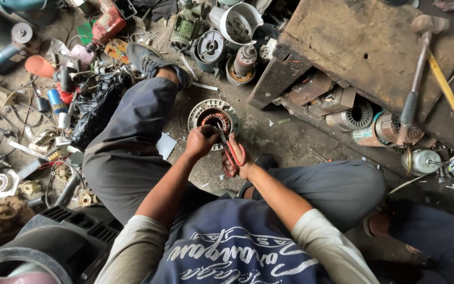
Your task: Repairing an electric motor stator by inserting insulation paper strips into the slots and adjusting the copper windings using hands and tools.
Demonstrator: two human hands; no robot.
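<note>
The round grey metal motor stator with copper windings (214, 118) lies on the floor just ahead of both hands. The left hand (199, 142) grips its near rim; the right hand (240, 160), clamped on red-handled scissors (230, 150), points their blades forward into the stator's bore.

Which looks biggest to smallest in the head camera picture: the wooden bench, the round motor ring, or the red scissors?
1. Wooden bench
2. Round motor ring
3. Red scissors, in the right hand

The left hand rests on the ring.
</note>
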